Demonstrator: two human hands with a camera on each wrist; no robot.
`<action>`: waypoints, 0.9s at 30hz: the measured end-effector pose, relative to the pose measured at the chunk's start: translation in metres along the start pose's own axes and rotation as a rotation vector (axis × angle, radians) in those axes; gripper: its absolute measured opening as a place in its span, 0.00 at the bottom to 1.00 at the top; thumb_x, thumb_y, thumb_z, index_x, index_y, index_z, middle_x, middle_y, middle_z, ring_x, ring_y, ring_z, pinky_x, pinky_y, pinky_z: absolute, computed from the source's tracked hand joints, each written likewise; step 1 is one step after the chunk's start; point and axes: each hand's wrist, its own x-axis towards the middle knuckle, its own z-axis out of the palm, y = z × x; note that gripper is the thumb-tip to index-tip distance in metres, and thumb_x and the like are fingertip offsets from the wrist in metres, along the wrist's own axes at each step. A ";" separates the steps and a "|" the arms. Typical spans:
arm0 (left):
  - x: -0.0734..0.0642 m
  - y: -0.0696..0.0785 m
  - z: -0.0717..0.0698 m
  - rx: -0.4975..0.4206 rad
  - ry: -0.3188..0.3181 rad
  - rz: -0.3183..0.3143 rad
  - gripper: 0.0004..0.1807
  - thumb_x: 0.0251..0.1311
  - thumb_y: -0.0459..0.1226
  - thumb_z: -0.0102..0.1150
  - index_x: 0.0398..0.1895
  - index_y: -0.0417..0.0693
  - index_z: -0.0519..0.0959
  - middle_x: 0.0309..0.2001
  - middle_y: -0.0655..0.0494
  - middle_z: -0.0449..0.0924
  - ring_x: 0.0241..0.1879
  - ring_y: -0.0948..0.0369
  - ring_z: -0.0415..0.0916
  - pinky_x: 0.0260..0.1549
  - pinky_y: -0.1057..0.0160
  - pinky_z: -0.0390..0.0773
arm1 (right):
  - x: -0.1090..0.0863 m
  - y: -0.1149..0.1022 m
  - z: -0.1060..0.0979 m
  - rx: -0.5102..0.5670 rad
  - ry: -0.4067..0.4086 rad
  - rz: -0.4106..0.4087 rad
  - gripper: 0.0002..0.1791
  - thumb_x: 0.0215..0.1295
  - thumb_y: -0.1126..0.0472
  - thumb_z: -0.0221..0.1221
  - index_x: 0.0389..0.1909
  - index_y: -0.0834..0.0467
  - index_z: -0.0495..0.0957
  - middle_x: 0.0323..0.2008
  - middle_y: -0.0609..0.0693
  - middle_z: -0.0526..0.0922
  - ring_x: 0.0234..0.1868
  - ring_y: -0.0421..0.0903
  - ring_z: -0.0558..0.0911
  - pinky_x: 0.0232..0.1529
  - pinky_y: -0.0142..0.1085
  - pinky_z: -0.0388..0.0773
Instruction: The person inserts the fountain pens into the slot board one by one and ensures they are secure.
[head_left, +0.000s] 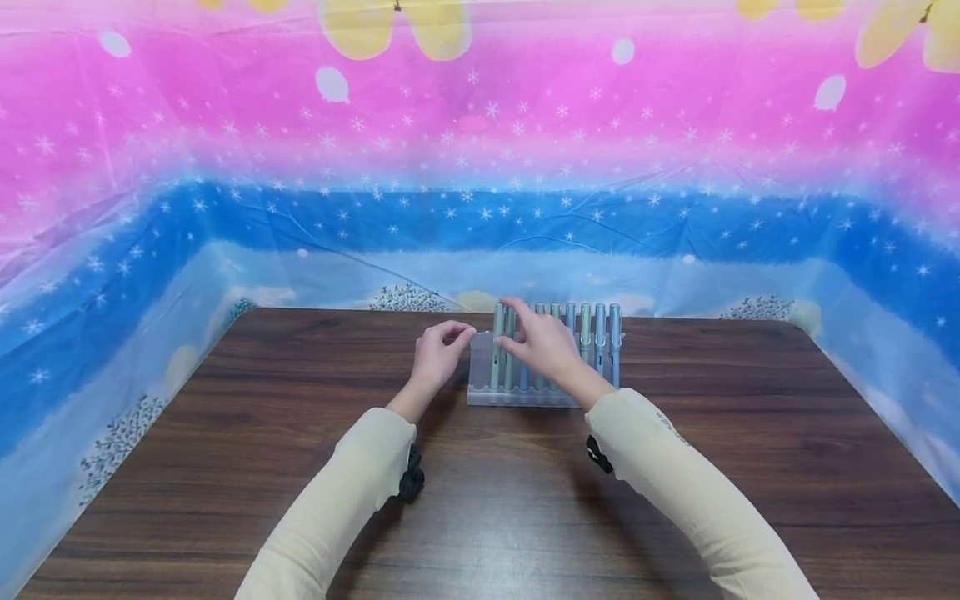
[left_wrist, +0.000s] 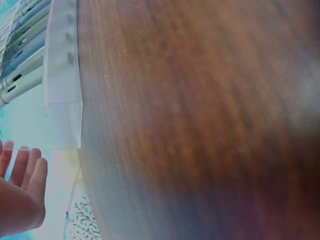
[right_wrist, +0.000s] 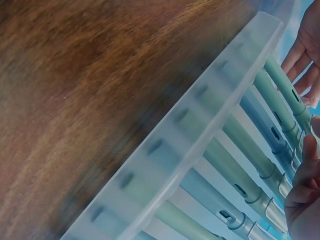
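A clear display rack stands on the table with several capped pens in a row, pale green and blue, upright in its slots. My left hand pinches the rack's upper left edge between thumb and fingers; in the left wrist view its fingers lie at the clear side panel. My right hand is in front of the row, its thumb and index finger at the upper part of the leftmost green pen. In the right wrist view that pen stands in the end slot, its cap partly hidden by the fingers.
The brown wooden table reaches out on both sides of the rack. A pink and blue patterned cloth hangs behind and around it. Dark straps sit at both wrists.
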 end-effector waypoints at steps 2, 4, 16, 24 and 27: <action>0.000 0.000 0.000 0.003 0.003 0.001 0.10 0.58 0.40 0.54 0.37 0.44 0.80 0.36 0.53 0.79 0.38 0.58 0.73 0.41 0.59 0.70 | 0.001 0.000 0.000 -0.005 0.000 -0.001 0.34 0.56 0.50 0.58 0.63 0.48 0.57 0.15 0.42 0.71 0.12 0.40 0.68 0.09 0.32 0.63; 0.000 0.000 0.000 0.006 0.004 0.002 0.11 0.58 0.41 0.54 0.37 0.44 0.80 0.37 0.53 0.79 0.38 0.58 0.73 0.41 0.59 0.70 | 0.002 0.000 0.000 -0.010 -0.001 -0.002 0.34 0.56 0.49 0.58 0.63 0.47 0.57 0.14 0.42 0.70 0.12 0.40 0.68 0.09 0.31 0.63; 0.001 -0.001 0.001 0.011 0.009 0.012 0.11 0.58 0.41 0.54 0.37 0.44 0.80 0.36 0.52 0.79 0.38 0.58 0.74 0.41 0.59 0.70 | 0.006 -0.004 0.000 -0.050 -0.049 0.021 0.33 0.57 0.49 0.57 0.63 0.47 0.57 0.10 0.44 0.68 0.09 0.41 0.64 0.08 0.30 0.56; 0.001 0.000 0.000 0.007 0.009 0.005 0.11 0.58 0.41 0.54 0.36 0.44 0.80 0.35 0.53 0.79 0.36 0.58 0.74 0.40 0.60 0.70 | 0.009 -0.006 -0.001 -0.098 -0.067 0.020 0.34 0.57 0.48 0.56 0.63 0.49 0.57 0.10 0.45 0.67 0.09 0.41 0.63 0.08 0.30 0.56; 0.001 0.000 0.001 0.008 0.008 0.007 0.11 0.58 0.41 0.54 0.36 0.44 0.80 0.35 0.53 0.79 0.37 0.58 0.74 0.41 0.59 0.70 | 0.008 -0.006 -0.001 -0.106 -0.067 0.023 0.33 0.58 0.49 0.56 0.63 0.49 0.57 0.10 0.45 0.67 0.09 0.41 0.63 0.08 0.30 0.56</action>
